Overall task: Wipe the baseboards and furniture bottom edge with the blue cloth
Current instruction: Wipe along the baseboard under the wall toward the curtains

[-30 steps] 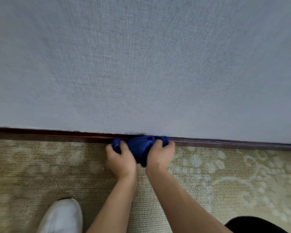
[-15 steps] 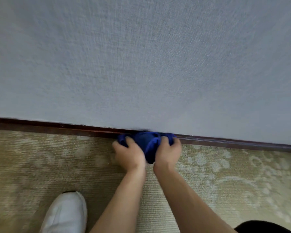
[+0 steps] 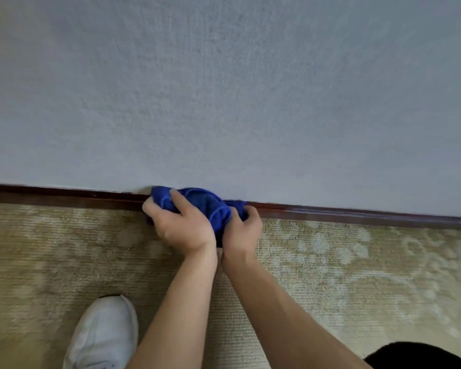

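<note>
The left hand (image 3: pixel 183 227) grips the bunched blue cloth (image 3: pixel 205 203) against the dark wooden baseboard (image 3: pixel 357 213); the right hand (image 3: pixel 241 231) pinches its trailing end. Soft, light and limp, the cloth probably handles best gathered into a wad.

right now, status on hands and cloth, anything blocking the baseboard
Left hand and right hand both grip blue cloth. Cloth bunched against dark baseboard. Nothing blocking it either way.
</note>
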`<state>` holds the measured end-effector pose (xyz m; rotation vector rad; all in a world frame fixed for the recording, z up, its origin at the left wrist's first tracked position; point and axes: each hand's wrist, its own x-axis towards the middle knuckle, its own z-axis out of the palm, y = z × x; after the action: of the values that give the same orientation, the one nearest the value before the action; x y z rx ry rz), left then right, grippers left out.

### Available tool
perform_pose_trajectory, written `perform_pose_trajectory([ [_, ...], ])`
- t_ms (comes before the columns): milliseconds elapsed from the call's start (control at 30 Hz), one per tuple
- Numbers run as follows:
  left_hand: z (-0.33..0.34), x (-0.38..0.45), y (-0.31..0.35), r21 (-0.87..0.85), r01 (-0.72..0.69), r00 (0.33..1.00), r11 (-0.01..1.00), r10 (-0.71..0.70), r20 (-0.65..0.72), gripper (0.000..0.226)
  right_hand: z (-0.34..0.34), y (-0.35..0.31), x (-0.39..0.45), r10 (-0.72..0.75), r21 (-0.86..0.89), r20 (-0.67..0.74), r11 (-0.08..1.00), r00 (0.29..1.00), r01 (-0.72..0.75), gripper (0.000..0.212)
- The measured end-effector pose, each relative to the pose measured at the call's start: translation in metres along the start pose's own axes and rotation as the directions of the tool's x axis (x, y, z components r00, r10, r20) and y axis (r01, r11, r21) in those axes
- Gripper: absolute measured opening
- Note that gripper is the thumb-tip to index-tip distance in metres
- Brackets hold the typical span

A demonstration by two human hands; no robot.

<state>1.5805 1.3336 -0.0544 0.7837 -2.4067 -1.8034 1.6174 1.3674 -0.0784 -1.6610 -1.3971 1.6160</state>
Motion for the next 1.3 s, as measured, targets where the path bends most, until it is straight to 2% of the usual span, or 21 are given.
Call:
perform_pose_trajectory([
  [67, 0.011, -0.033, 0.0, 0.079, 0.008, 0.986, 0.997, -0.021, 0.166, 0.028, -0.025, -0.007, 0.022, 0.107, 0.108, -0.185, 0.99, 0.977, -0.088, 0.008],
  [133, 0.017, -0.063, -0.009, 0.122, -0.026, 0.925, 0.992, -0.022, 0.379, 0.02, -0.05, -0.013, 0.045, 0.171, 0.207, -0.339, 0.973, 0.925, -0.104, 0.004],
  [200, 0.019, -0.07, -0.016, 0.13, -0.02, 0.856, 0.991, -0.05, 0.515, 0.015, -0.063, -0.019, 0.063, 0.182, 0.254, -0.419, 0.964, 0.889, -0.078, 0.01],
  [267, 0.017, -0.059, -0.019, 0.139, -0.029, 0.811, 0.99, -0.058, 0.582, 0.015, -0.061, -0.019, 0.066, 0.146, 0.196, -0.473, 0.979, 0.869, -0.058, 0.021],
  [300, 0.014, -0.052, -0.022, 0.132, -0.025, 0.811, 0.991, -0.057, 0.582, 0.015, -0.055, -0.019, 0.06, 0.111, 0.131, -0.48, 0.99, 0.87, -0.053, 0.024],
  [333, 0.009, -0.044, -0.026, 0.126, 0.014, 0.842, 0.992, -0.08, 0.533, 0.015, -0.047, -0.017, 0.049, 0.072, 0.051, -0.458, 0.997, 0.886, -0.055, 0.026],
  [400, -0.002, -0.029, -0.03, 0.097, 0.192, 0.921, 0.977, -0.214, 0.327, 0.025, -0.029, -0.017, 0.019, 0.056, -0.057, -0.301, 0.995, 0.952, -0.076, 0.03],
  [467, -0.005, -0.021, -0.027, 0.065, 0.329, 0.92, 0.942, -0.335, 0.203, 0.037, -0.021, -0.021, -0.001, 0.088, -0.041, -0.075, 0.995, 0.993, -0.091, 0.036],
  [533, -0.002, -0.023, -0.02, 0.075, 0.366, 0.896, 0.928, -0.373, 0.24, 0.039, -0.031, -0.027, -0.006, 0.155, 0.022, 0.037, 0.987, 0.987, -0.156, 0.041],
  [667, 0.004, -0.067, 0.01, 0.073, 0.402, 0.821, 0.913, -0.394, 0.414, 0.037, -0.084, -0.044, 0.025, 0.303, 0.188, 0.044, 0.933, 0.952, -0.306, 0.015],
  [733, 0.002, -0.097, 0.022, 0.103, 0.399, 0.801, 0.911, -0.401, 0.445, 0.038, -0.118, -0.071, 0.016, 0.364, 0.241, 0.052, 0.899, 0.93, -0.365, 0.02],
  [867, -0.007, -0.131, 0.031, 0.11, 0.458, 0.796, 0.882, -0.462, 0.391, 0.039, -0.155, -0.086, 0.011, 0.422, 0.266, 0.112, 0.859, 0.899, -0.437, 0.036],
  [967, 0.0, -0.132, 0.02, 0.07, 0.476, 0.799, 0.876, -0.465, 0.382, 0.042, -0.155, -0.081, 0.012, 0.452, 0.306, 0.128, 0.829, 0.883, -0.469, 0.025],
  [1033, 0.011, -0.133, 0.007, 0.039, 0.502, 0.774, 0.864, -0.469, 0.425, 0.044, -0.153, -0.072, 0.019, 0.461, 0.311, 0.105, 0.827, 0.881, -0.469, 0.023],
  [1133, 0.028, -0.134, -0.023, 0.009, 0.619, 0.67, 0.785, -0.534, 0.515, 0.059, -0.157, -0.055, 0.043, 0.409, 0.305, 0.013, 0.868, 0.913, -0.393, 0.02],
  [1233, 0.047, -0.135, -0.037, 0.009, 0.653, 0.628, 0.757, -0.549, 0.552, 0.05, -0.162, -0.043, 0.075, 0.413, 0.217, -0.025, 0.891, 0.91, -0.398, 0.023],
  [1300, 0.057, -0.137, -0.035, -0.019, 0.703, 0.61, 0.711, -0.589, 0.531, 0.044, -0.164, -0.041, 0.089, 0.365, 0.148, -0.035, 0.922, 0.93, -0.357, 0.03],
])
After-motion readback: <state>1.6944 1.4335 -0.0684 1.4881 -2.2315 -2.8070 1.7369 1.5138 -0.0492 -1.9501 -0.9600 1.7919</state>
